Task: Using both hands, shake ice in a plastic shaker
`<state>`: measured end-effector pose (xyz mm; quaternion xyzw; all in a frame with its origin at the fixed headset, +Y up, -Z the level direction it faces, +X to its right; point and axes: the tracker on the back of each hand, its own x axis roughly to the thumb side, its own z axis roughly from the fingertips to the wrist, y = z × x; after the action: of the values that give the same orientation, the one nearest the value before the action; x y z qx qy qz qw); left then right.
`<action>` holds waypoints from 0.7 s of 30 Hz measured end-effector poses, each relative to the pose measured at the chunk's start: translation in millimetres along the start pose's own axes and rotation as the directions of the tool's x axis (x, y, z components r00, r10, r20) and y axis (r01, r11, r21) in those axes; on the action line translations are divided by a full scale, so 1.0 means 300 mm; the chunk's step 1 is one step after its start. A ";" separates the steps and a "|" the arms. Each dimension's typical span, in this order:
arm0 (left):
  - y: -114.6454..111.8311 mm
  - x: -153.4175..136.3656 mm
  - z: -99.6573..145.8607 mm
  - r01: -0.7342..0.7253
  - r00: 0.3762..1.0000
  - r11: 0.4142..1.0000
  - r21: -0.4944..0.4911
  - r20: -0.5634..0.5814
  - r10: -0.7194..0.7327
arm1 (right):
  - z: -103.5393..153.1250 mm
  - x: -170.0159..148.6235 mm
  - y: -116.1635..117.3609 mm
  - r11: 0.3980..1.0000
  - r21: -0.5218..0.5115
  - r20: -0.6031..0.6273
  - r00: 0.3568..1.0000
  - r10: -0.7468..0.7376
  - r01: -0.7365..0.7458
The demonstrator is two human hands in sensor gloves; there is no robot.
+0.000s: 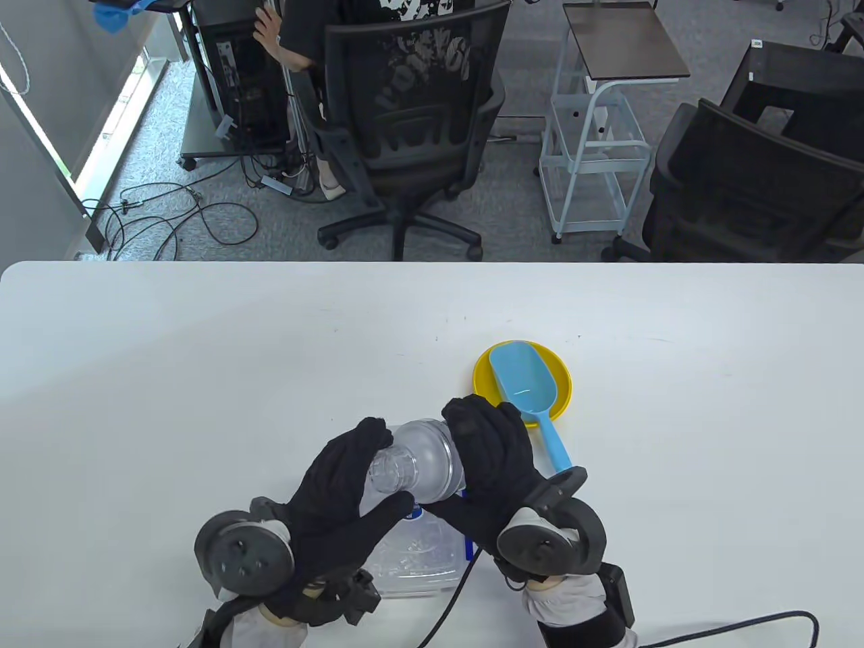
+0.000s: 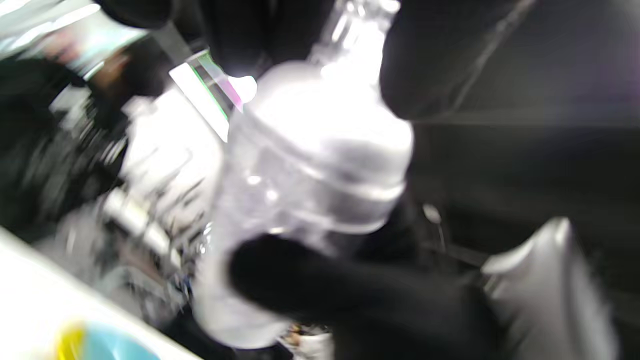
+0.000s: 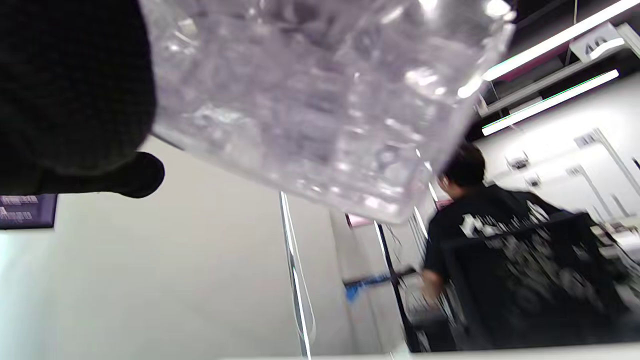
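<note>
While both my hands hold the clear shaker [image 1: 422, 466] above the table's [image 1: 202, 351] near edge, my left hand [image 1: 337, 499] curls round its cap end and my right hand [image 1: 489, 459] wraps its shoulder. Ice [image 3: 320, 100] shows inside. Beyond them, a blue scoop [image 1: 530, 398] lies in a yellow dish [image 1: 482, 374].

Legible text: none. White print on the seated person's black shirt [image 1: 412, 10], behind the office chair [image 1: 405, 101], unreadable.
</note>
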<state>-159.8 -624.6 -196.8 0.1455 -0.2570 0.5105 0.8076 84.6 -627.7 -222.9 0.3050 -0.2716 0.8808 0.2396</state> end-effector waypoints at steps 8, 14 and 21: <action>0.008 0.013 -0.003 0.247 0.969 0.967 -0.067 0.040 -0.244 | -0.001 -0.015 0.012 0.999 0.041 -0.064 0.998 -0.001 0.004; 0.043 0.050 0.008 0.229 0.973 0.972 -0.059 0.053 -0.226 | -0.005 -0.062 -0.055 0.988 -0.094 -0.153 0.979 -0.133 0.120; 0.213 0.039 0.029 0.413 0.911 0.911 0.017 0.009 -0.413 | -0.011 -0.157 -0.278 0.965 -0.183 -0.287 0.928 -0.237 0.190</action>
<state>-215.5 -592.2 -184.7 0.2055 -0.2219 0.3293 0.8945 165.2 -576.4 -228.7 0.1735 -0.2626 0.8626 0.3960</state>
